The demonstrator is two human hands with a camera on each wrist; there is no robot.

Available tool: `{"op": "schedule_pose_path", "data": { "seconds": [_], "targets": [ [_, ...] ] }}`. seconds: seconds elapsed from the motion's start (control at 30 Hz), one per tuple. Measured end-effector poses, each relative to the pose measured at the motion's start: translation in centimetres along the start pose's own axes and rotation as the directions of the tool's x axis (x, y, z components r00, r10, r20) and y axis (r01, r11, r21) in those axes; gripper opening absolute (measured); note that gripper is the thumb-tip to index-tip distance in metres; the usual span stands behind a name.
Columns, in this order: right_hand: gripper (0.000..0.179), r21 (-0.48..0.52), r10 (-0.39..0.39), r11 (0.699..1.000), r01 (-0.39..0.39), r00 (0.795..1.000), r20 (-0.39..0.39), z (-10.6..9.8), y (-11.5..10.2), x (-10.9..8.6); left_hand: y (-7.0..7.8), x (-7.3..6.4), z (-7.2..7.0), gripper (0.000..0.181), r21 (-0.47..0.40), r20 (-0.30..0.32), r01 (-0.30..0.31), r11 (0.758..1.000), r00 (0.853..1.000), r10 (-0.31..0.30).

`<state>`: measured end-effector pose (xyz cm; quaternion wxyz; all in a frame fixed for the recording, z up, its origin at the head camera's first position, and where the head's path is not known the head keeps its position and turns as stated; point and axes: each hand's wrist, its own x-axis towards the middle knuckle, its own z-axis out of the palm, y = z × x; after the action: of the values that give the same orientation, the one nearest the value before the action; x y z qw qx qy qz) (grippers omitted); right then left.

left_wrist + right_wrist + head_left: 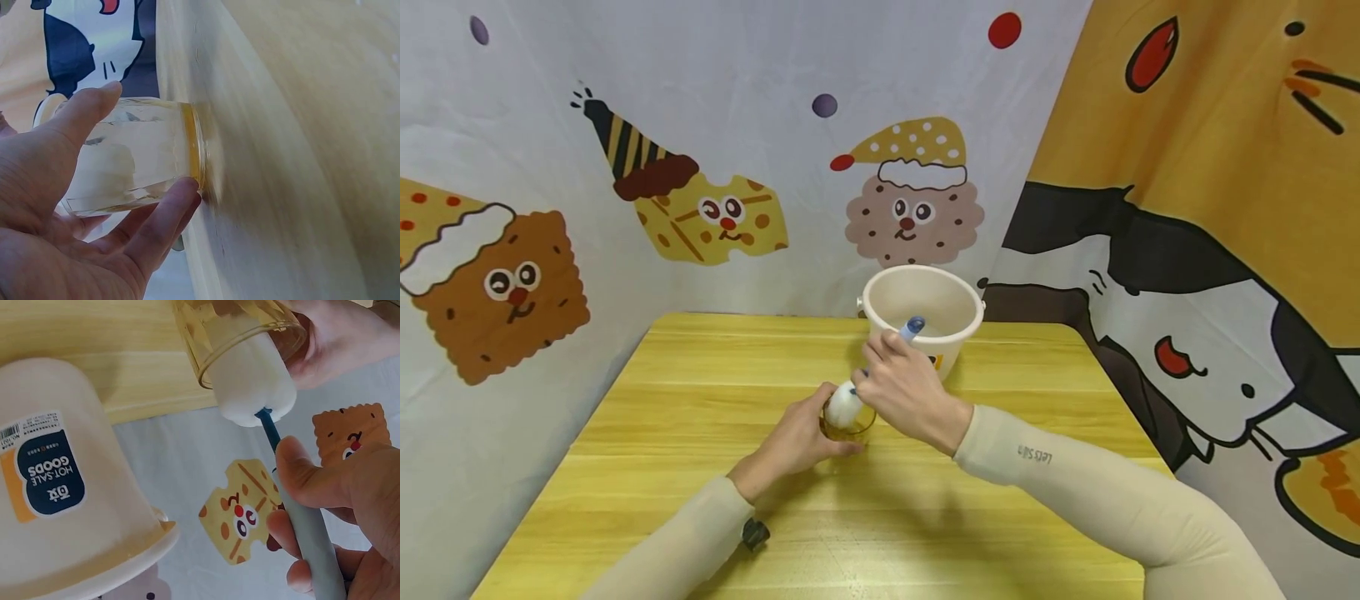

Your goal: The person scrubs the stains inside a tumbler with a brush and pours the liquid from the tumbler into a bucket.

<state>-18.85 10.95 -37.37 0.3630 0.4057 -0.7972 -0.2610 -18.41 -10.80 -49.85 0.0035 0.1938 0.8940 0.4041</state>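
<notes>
Right hand (912, 392): fingers curled round the slim blue-grey handle (309, 534) of 1 brush with a bulbous white head (253, 384), the thumb lying along the shaft near its dark blue neck. Left hand (797, 437): thumb and fingers pinch the side wall of 1 clear amber-tinted, faceted cup (159, 147), apparently glass, with fingertips low, close to its base.

Location: the cup stands low over the yellow wood-grain table (700, 358), in front of the cream plastic bucket (112, 494); whether the base touches the tabletop cannot be told. The brush head sits partly inside the cup mouth.

Handling, as judged: the cup should be stiff, light to moderate in weight, smooth enough to slip if wet, and fragile at the rim. Best hold is round the lower wall, fingers clear of the mouth. The brush should be light, with a soft, yielding head and a firm handle; hold it mid-handle, with the thumb towards the neck.

Orientation: the cup's long axis is near upright, mouth up, base towards the table. The brush's long axis is oblique: head down into the cup, handle rising forward and to the right, its end towards the bucket.
</notes>
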Motion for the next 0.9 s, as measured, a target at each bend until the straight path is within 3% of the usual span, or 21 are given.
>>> {"op": "schedule_pose_path", "data": {
  "seconds": [0.6,0.9],
  "targets": [
    [0.01,0.017,-0.012,1.0,0.011,0.997,0.077,-0.6,1.0,0.9,0.2,0.1,-0.1,0.085,0.006,0.01,0.035,0.999,0.999,-0.035],
    [0.01,0.04,-0.095,0.995,0.091,0.985,0.142,-1.0,2.3,2.1,0.4,0.0,-0.3,0.088,0.008,0.022,0.057,0.998,0.998,-0.058]
  ]
}}
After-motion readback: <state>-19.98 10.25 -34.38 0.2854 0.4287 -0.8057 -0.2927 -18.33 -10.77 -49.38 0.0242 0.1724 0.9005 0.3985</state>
